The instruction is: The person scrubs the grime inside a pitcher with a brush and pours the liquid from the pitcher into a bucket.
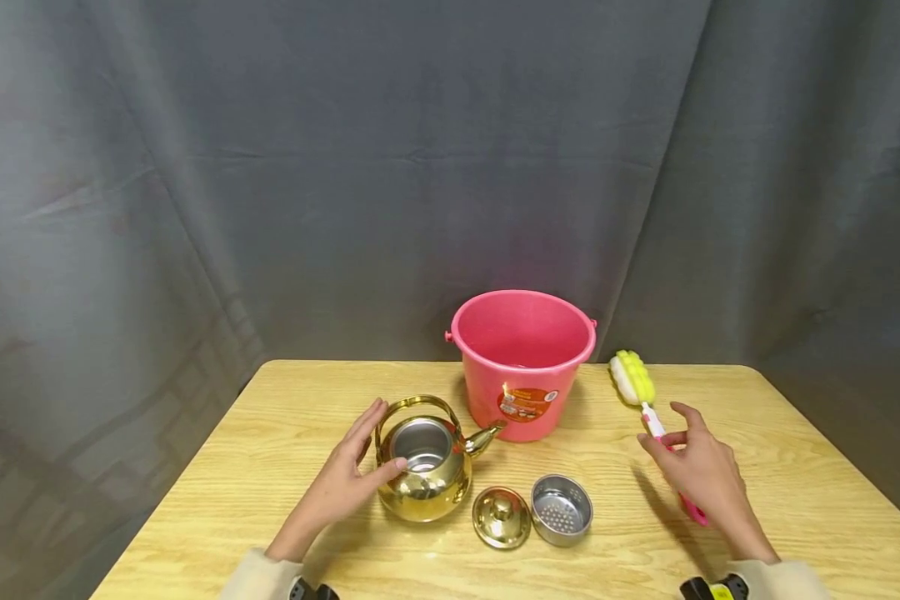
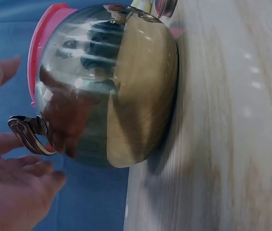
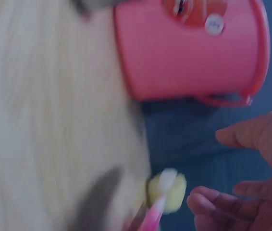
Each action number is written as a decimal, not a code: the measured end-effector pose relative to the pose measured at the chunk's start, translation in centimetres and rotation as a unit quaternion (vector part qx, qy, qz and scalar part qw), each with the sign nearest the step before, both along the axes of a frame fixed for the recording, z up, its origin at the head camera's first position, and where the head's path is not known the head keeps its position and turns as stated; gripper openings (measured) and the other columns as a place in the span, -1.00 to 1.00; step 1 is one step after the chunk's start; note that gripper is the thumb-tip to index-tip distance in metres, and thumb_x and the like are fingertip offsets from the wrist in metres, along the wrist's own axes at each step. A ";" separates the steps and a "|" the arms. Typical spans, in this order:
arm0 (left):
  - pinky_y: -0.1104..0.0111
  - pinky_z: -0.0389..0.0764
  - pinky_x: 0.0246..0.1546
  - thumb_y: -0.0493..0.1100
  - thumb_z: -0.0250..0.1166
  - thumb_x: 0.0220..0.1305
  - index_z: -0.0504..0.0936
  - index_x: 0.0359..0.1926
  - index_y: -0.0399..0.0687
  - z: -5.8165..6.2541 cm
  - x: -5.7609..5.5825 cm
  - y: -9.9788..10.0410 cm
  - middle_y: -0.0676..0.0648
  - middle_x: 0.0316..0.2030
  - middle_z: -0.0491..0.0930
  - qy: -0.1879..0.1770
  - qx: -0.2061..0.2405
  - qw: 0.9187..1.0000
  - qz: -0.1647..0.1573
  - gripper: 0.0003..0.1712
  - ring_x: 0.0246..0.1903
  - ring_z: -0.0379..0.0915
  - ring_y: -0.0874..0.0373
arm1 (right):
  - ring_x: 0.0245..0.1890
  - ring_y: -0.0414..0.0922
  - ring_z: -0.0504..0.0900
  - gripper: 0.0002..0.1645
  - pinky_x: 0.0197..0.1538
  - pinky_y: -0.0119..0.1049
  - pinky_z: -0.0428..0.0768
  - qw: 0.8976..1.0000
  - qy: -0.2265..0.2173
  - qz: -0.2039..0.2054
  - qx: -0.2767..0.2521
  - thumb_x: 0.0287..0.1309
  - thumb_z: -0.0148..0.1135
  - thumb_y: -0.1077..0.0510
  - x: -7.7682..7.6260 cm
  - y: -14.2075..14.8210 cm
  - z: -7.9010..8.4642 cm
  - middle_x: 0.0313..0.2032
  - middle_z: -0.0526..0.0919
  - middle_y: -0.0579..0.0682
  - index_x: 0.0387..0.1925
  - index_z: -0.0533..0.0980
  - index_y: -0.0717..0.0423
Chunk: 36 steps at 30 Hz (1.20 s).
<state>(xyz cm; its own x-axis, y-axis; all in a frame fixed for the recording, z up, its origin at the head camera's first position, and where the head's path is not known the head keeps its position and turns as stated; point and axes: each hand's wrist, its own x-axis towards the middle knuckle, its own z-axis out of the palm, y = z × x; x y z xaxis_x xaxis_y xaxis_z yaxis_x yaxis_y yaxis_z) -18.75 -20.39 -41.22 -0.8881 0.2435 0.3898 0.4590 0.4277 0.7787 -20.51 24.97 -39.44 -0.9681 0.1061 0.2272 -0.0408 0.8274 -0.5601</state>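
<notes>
A shiny gold teapot (image 1: 424, 492) stands lidless on the table, its steel inside showing and its spout toward the right. My left hand (image 1: 352, 462) is spread at the pot's left side, thumb over the rim area and fingers beside the raised handle (image 1: 420, 401). In the left wrist view that hand (image 2: 20, 187) has its fingers loosely bent near the handle's base. Above the pink handle of a sponge brush (image 1: 633, 379) hovers my right hand (image 1: 701, 471), thumb and fingers apart with nothing between them. The right wrist view shows the brush (image 3: 167, 192) beyond the fingers.
A pink bucket (image 1: 487, 400) with an orange label stands behind the teapot, close to the spout. In front lie a gold lid (image 1: 501, 517) and a steel strainer cup (image 1: 562, 510), side by side. Grey curtain (image 1: 450, 183) hangs behind the wooden table (image 1: 270, 467).
</notes>
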 end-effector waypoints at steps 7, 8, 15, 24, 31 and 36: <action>0.08 0.14 0.31 -0.13 0.31 0.30 0.23 0.42 -0.20 0.0 0.0 0.0 -0.18 0.44 0.07 0.032 0.035 0.997 0.055 -0.26 0.38 0.00 -0.19 | -0.31 -0.01 0.69 -0.18 -0.34 -0.35 0.66 0.984 0.121 0.108 -0.070 0.14 0.38 0.09 0.4 -4.7 1.0 -0.21 0.69 0.15 0.34 0.22 0.22; 0.07 0.15 0.30 -0.13 0.29 0.32 0.24 0.41 -0.21 0.0 0.0 0.0 -0.20 0.43 0.08 0.030 0.037 0.997 0.059 -0.28 0.38 0.01 -0.19 | -0.29 -0.03 0.69 -0.20 -0.31 -0.37 0.67 0.980 0.123 0.130 -0.084 0.15 0.38 0.12 0.5 -5.3 1.1 -0.20 0.69 0.13 0.34 0.22 0.18; -0.09 0.28 0.21 -0.04 0.19 0.41 0.24 0.42 -0.19 0.3 0.4 0.1 -0.30 0.42 0.07 -0.019 0.043 0.996 0.080 -0.33 0.32 0.07 -0.31 | -0.13 -0.08 0.65 -0.29 -0.14 -0.25 0.67 0.953 0.088 0.251 -0.142 0.22 0.32 0.12 0.4 -9.2 1.3 -0.05 0.66 0.11 0.35 0.27 0.07; -0.14 0.21 0.26 0.06 0.18 0.39 0.11 0.49 -0.01 -0.6 1.0 0.3 -0.27 0.44 0.03 -0.076 0.047 0.992 0.085 -0.23 0.30 0.11 -0.35 | 0.01 0.03 0.60 -0.32 0.05 -0.02 0.59 0.942 -0.011 0.301 -0.151 0.29 0.22 -0.06 -0.8 -13.9 1.4 0.13 0.55 0.14 0.35 0.32 0.09; -0.07 0.66 -0.19 0.08 0.05 0.46 0.05 0.49 -0.12 -0.6 1.2 1.0 -0.39 0.42 -0.02 -0.171 0.173 0.969 0.047 -0.26 0.29 0.04 -0.46 | -0.22 0.02 0.66 -0.28 -0.12 -0.14 0.68 0.940 -0.095 0.258 -0.200 0.28 0.18 -0.17 -1.8 -16.2 1.0 -0.08 0.62 0.10 0.29 0.36 0.20; -0.24 0.57 -0.18 0.16 -0.02 0.47 -0.03 0.47 -0.30 -0.1 1.4 1.2 -0.45 0.42 -0.14 -0.245 0.238 0.939 0.027 -0.17 0.28 -0.22 -0.61 | -0.30 0.07 0.68 -0.27 -0.19 -0.13 0.71 0.926 -0.122 0.252 -0.254 0.29 0.15 -0.21 -2.4 -17.1 0.7 -0.06 0.57 0.14 0.24 0.39 0.25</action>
<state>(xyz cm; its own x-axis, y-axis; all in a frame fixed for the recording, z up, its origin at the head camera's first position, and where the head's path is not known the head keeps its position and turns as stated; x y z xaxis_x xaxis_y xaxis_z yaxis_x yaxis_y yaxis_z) -17.37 -19.18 -41.30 -0.9953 0.0950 -0.0164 -0.0176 -0.0112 0.9998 -22.94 7.91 -38.70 -0.9396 -0.3399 0.0394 -0.1702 0.3643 -0.9156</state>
